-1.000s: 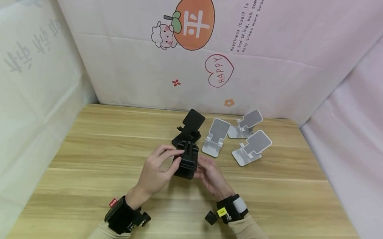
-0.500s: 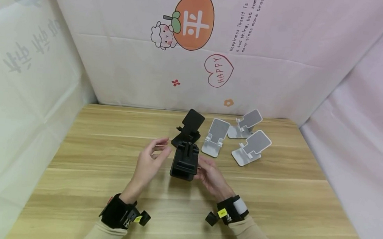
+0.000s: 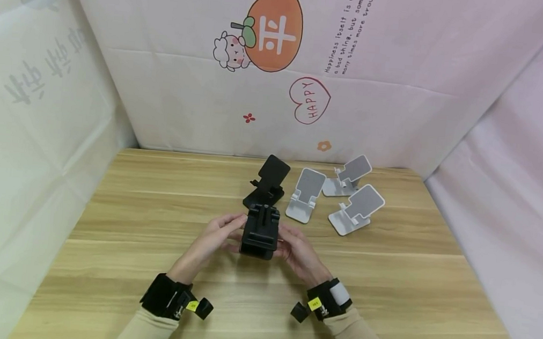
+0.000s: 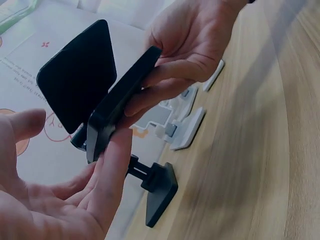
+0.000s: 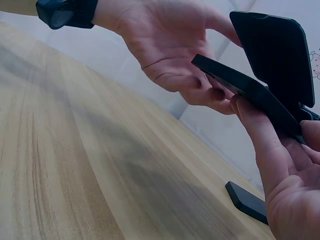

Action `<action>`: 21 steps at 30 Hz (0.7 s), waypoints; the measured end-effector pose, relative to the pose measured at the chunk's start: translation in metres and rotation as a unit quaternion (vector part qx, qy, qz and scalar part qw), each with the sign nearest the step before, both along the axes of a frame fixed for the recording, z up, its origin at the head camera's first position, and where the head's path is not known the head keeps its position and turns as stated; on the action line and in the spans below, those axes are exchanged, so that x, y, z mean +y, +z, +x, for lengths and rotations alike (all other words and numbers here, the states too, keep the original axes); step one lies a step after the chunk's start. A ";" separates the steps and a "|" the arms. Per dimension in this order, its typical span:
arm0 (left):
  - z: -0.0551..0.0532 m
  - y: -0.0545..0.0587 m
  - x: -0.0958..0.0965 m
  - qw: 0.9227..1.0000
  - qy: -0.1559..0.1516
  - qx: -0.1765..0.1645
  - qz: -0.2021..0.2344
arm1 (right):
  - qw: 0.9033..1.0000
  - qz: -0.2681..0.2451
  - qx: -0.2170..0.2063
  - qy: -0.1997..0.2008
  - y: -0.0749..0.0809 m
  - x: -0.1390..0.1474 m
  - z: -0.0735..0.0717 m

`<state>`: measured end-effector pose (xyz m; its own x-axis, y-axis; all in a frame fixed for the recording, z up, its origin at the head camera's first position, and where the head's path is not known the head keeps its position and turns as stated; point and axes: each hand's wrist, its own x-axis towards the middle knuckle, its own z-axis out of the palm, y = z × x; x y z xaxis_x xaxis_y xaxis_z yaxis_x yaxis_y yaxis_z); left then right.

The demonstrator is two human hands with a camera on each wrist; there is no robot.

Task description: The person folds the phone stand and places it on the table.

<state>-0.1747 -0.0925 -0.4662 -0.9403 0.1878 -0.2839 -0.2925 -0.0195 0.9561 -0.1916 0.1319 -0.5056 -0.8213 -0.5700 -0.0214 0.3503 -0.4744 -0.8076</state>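
A black phone stand (image 3: 260, 236) is held above the table in front of me, its plate (image 4: 82, 75) tilted away from the base (image 4: 122, 97). My right hand (image 3: 300, 250) grips it from the right side, with fingers under the base and the thumb near the hinge in the right wrist view. My left hand (image 3: 212, 239) is at the left side, its fairly straight fingers (image 4: 112, 170) touching the underside of the base. The left thumb stands apart from the plate in the left wrist view. Just behind is a second black phone stand (image 3: 273, 172), upright on the table.
Three white phone stands with grey pads stand to the right: one near the middle (image 3: 310, 186), one at the back (image 3: 355, 170), one farther right (image 3: 365, 202). The wooden table (image 3: 153, 191) meets a printed cloth wall (image 3: 185, 103) behind, with cloth at both sides.
From the stand's top my left hand drew off to the left, then came back to its left side, lower down. The right hand keeps hold of the phone stand nearly in place.
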 end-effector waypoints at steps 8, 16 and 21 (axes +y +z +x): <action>0.000 -0.004 0.000 1.000 -0.029 0.002 0.003 | 0.999 0.033 -0.002 -0.002 0.001 0.000 0.000; -0.001 -0.008 -0.002 0.999 -0.037 0.005 0.011 | 0.999 0.041 -0.002 0.007 0.004 0.001 0.000; -0.001 -0.007 -0.003 0.999 -0.036 0.004 0.009 | 0.999 0.039 -0.002 0.011 0.005 0.001 -0.001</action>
<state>-0.1759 -0.0952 -0.4727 -0.9265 0.2598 -0.2721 -0.2857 -0.0154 0.9582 -0.1922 0.1328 -0.5008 -0.8079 -0.5851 -0.0697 0.3638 -0.4022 -0.8402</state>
